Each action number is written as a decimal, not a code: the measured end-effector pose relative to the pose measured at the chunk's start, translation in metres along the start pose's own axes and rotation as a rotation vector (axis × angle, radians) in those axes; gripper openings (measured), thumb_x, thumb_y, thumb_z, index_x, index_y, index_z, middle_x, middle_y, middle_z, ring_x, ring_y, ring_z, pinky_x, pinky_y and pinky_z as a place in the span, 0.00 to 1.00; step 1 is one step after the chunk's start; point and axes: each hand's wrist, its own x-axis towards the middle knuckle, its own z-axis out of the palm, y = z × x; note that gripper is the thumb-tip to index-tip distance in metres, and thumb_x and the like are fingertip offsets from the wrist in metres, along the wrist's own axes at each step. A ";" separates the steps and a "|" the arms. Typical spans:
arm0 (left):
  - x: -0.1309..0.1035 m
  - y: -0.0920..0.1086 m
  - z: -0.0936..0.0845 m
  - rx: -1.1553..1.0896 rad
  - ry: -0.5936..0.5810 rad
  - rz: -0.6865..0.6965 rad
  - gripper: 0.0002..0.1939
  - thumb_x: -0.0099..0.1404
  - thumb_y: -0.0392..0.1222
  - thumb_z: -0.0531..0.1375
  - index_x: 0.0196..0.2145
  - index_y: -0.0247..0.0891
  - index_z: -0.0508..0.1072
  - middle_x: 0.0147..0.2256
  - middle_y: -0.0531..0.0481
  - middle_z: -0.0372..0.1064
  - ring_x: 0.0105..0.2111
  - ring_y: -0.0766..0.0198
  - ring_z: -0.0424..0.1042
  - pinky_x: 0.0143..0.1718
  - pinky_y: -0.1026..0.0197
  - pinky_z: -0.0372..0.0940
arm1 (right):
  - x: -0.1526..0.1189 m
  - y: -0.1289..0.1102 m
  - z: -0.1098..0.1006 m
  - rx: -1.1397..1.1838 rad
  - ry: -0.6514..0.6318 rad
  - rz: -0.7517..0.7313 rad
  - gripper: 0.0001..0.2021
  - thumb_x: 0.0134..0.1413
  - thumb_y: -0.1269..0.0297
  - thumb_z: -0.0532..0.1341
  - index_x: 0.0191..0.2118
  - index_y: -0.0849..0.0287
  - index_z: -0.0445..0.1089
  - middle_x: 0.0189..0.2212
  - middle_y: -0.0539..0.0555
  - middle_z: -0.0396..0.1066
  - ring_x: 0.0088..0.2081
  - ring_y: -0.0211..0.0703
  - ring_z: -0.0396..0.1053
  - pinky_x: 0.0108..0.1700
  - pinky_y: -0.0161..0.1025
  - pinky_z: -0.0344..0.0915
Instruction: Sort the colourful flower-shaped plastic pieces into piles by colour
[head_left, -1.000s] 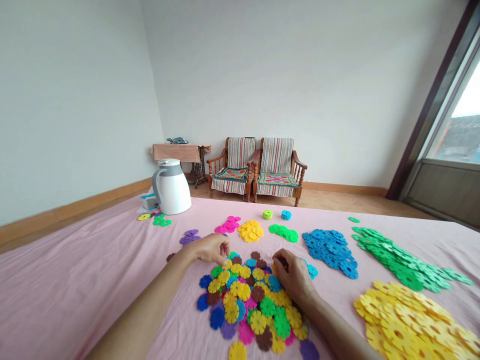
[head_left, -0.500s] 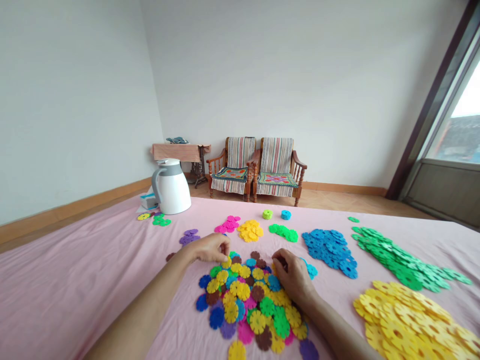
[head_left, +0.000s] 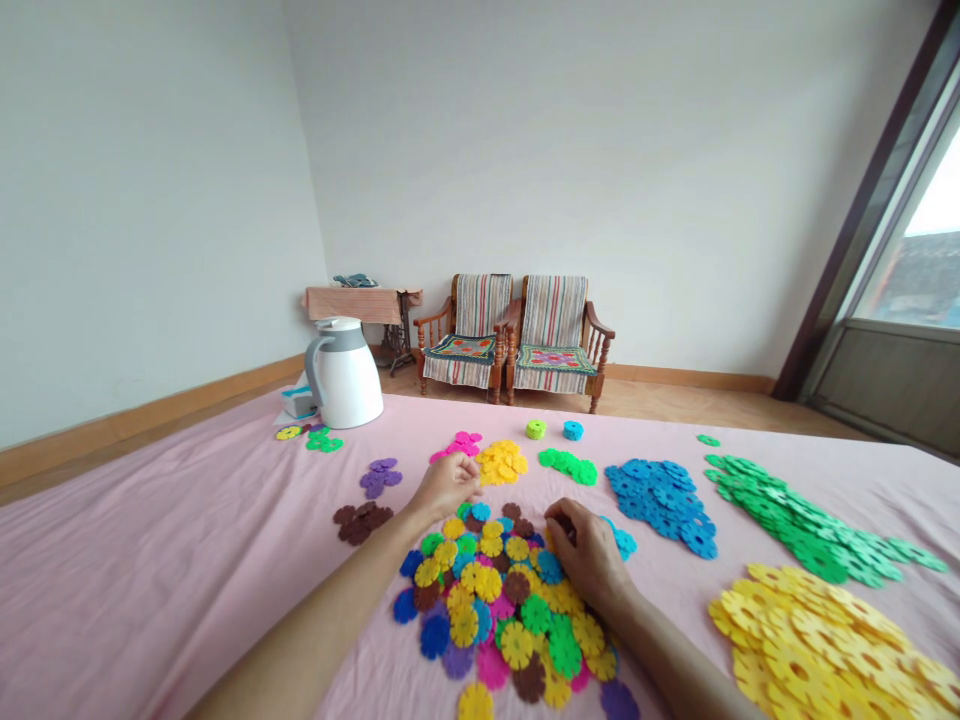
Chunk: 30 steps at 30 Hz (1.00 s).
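Mixed flower-shaped discs point(head_left: 495, 600) in many colours lie heaped on the pink cloth point(head_left: 187, 560) between my forearms. My left hand point(head_left: 451, 484) is above the cloth beside the small yellow pile point(head_left: 502, 462), its fingers closed together; what they hold, if anything, is hidden. Behind that hand sits a magenta pile point(head_left: 466, 442), partly covered. My right hand point(head_left: 583, 545) rests at the right edge of the mixed heap with fingers curled, and I cannot make out anything in them. Light blue discs point(head_left: 622, 540) lie just beyond it.
Blue point(head_left: 661, 505), green point(head_left: 795, 515) and large yellow point(head_left: 832, 640) piles spread on the right. Purple point(head_left: 381, 478) and brown point(head_left: 363, 521) discs lie left. A white jug point(head_left: 351, 385) stands at the far left edge; two chairs point(head_left: 555, 340) are beyond.
My left hand has moved from the mixed heap's far edge, forward and right, to the small yellow pile. The brown discs are now uncovered. My right hand has stayed in place.
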 end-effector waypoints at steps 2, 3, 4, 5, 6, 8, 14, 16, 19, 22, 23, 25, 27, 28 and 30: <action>0.002 -0.002 0.004 -0.122 0.070 0.026 0.11 0.52 0.33 0.58 0.36 0.35 0.63 0.33 0.46 0.70 0.33 0.63 0.73 0.29 0.64 0.67 | 0.000 0.001 0.000 0.000 0.000 -0.002 0.07 0.51 0.68 0.51 0.29 0.58 0.66 0.25 0.50 0.69 0.28 0.39 0.65 0.31 0.34 0.56; 0.003 -0.004 0.006 -0.151 0.090 0.037 0.12 0.52 0.34 0.59 0.36 0.34 0.64 0.35 0.45 0.70 0.33 0.62 0.73 0.29 0.63 0.68 | 0.000 0.001 0.001 0.000 0.001 -0.004 0.07 0.51 0.68 0.51 0.29 0.58 0.66 0.25 0.50 0.68 0.28 0.39 0.65 0.31 0.35 0.56; 0.004 -0.005 0.007 -0.140 0.099 0.046 0.12 0.51 0.34 0.59 0.35 0.34 0.65 0.34 0.45 0.70 0.33 0.61 0.73 0.29 0.62 0.68 | 0.000 0.002 0.001 0.000 0.002 -0.006 0.07 0.51 0.68 0.51 0.29 0.58 0.66 0.25 0.50 0.68 0.28 0.39 0.65 0.31 0.35 0.56; 0.005 -0.006 0.008 -0.088 0.107 0.058 0.09 0.51 0.34 0.59 0.33 0.33 0.66 0.33 0.45 0.70 0.32 0.61 0.72 0.28 0.62 0.67 | -0.001 0.002 0.001 0.000 0.003 -0.006 0.07 0.51 0.68 0.51 0.29 0.58 0.66 0.25 0.50 0.68 0.28 0.39 0.65 0.30 0.35 0.56; 0.005 -0.006 0.007 -0.015 0.116 0.075 0.07 0.51 0.33 0.58 0.31 0.33 0.67 0.31 0.46 0.70 0.30 0.61 0.72 0.28 0.62 0.67 | -0.001 0.002 0.001 0.001 0.004 -0.007 0.07 0.51 0.68 0.51 0.29 0.58 0.66 0.25 0.50 0.68 0.28 0.39 0.65 0.30 0.35 0.56; 0.004 -0.006 0.005 0.148 0.123 0.130 0.04 0.50 0.32 0.57 0.27 0.33 0.69 0.28 0.49 0.70 0.29 0.63 0.71 0.30 0.63 0.65 | -0.001 0.002 0.001 0.004 0.006 -0.009 0.07 0.51 0.68 0.51 0.29 0.58 0.66 0.25 0.50 0.69 0.28 0.39 0.65 0.30 0.35 0.56; -0.006 0.003 -0.011 0.401 -0.140 0.180 0.02 0.49 0.34 0.58 0.24 0.33 0.71 0.24 0.52 0.69 0.26 0.65 0.68 0.27 0.67 0.60 | -0.001 0.003 0.002 0.011 0.009 -0.018 0.07 0.51 0.68 0.51 0.29 0.57 0.66 0.25 0.51 0.69 0.28 0.40 0.66 0.31 0.35 0.56; -0.008 0.005 -0.015 0.445 -0.241 0.153 0.05 0.47 0.36 0.60 0.25 0.33 0.71 0.23 0.53 0.68 0.24 0.66 0.66 0.23 0.68 0.57 | -0.001 0.003 0.001 0.011 0.010 -0.016 0.07 0.51 0.69 0.51 0.29 0.57 0.66 0.25 0.50 0.69 0.28 0.40 0.66 0.31 0.35 0.56; -0.008 0.005 -0.016 0.546 -0.278 0.153 0.10 0.44 0.37 0.63 0.28 0.34 0.71 0.24 0.55 0.66 0.23 0.68 0.64 0.22 0.69 0.55 | -0.001 0.003 0.001 0.012 0.007 -0.014 0.06 0.50 0.69 0.52 0.29 0.58 0.66 0.25 0.50 0.69 0.28 0.39 0.66 0.31 0.34 0.57; -0.008 0.004 -0.013 0.626 -0.252 0.199 0.12 0.43 0.36 0.64 0.29 0.35 0.71 0.26 0.55 0.66 0.23 0.69 0.63 0.23 0.69 0.54 | -0.001 0.002 0.001 0.009 0.009 -0.017 0.06 0.50 0.68 0.52 0.29 0.57 0.66 0.25 0.50 0.69 0.28 0.40 0.66 0.31 0.34 0.57; -0.009 0.004 -0.012 0.638 -0.252 0.211 0.11 0.43 0.35 0.64 0.29 0.35 0.70 0.26 0.56 0.67 0.23 0.69 0.63 0.23 0.69 0.54 | -0.001 0.002 0.000 0.007 0.009 -0.017 0.07 0.50 0.68 0.52 0.29 0.57 0.66 0.25 0.50 0.69 0.28 0.40 0.66 0.31 0.34 0.57; -0.009 0.004 -0.010 0.626 -0.258 0.225 0.09 0.43 0.34 0.63 0.26 0.36 0.70 0.26 0.56 0.67 0.24 0.69 0.64 0.24 0.69 0.55 | -0.001 0.002 0.000 0.004 0.006 -0.017 0.07 0.51 0.68 0.51 0.29 0.57 0.66 0.25 0.50 0.69 0.28 0.40 0.66 0.31 0.34 0.57; -0.010 0.004 -0.008 0.581 -0.248 0.221 0.05 0.45 0.34 0.61 0.24 0.36 0.69 0.24 0.55 0.68 0.24 0.68 0.65 0.25 0.69 0.55 | -0.001 0.001 0.000 -0.002 -0.001 -0.012 0.07 0.51 0.68 0.51 0.29 0.57 0.66 0.25 0.50 0.69 0.28 0.40 0.66 0.30 0.34 0.57; -0.010 0.004 -0.007 0.557 -0.237 0.216 0.04 0.46 0.33 0.61 0.23 0.36 0.69 0.24 0.55 0.69 0.24 0.68 0.65 0.25 0.68 0.55 | -0.001 0.001 0.000 -0.005 -0.004 -0.010 0.07 0.51 0.67 0.51 0.29 0.57 0.65 0.25 0.50 0.69 0.27 0.39 0.66 0.30 0.34 0.57; -0.008 0.002 -0.009 0.521 -0.206 0.203 0.02 0.48 0.33 0.59 0.23 0.35 0.70 0.24 0.54 0.70 0.25 0.67 0.67 0.25 0.68 0.57 | -0.001 0.001 0.000 -0.007 -0.010 -0.008 0.07 0.52 0.67 0.51 0.29 0.57 0.65 0.24 0.50 0.68 0.27 0.39 0.65 0.30 0.34 0.57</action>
